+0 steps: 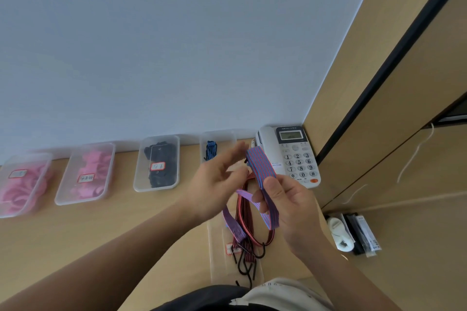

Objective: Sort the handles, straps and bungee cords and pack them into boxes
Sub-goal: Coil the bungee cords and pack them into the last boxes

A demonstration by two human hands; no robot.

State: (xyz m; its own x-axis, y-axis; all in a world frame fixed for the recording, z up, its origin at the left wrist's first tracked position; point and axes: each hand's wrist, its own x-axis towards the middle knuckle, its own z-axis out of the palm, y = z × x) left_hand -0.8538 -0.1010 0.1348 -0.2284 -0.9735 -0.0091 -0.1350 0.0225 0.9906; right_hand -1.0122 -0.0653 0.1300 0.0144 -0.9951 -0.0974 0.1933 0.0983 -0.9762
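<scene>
Centrally, in the head view, the right hand [290, 209] pinched a purple-striped bungee cord [260, 166] between thumb and curled fingers. The cord's folded top stood just in front of the telephone [298, 159], and its loose loops hung over a near clear box [217, 255] at the front edge of the tabletop [101, 235]. The left hand [217, 184] was spread, its fingers straight and motion-blurred, just beside the cord; contact could not be told. Red-and-black cords [249, 230] with black hooks [246, 265] lay in that box. Along the wall edge stood the first pink-filled box [30, 156], the second pink-filled box [63, 192], the black-filled box [141, 182] and the fourth box [228, 139], which held a blue-and-black cord [210, 150]. Bare tabletop lay open left of the hands, between row and front edge; a wooden panel [379, 83] closed the right side.
</scene>
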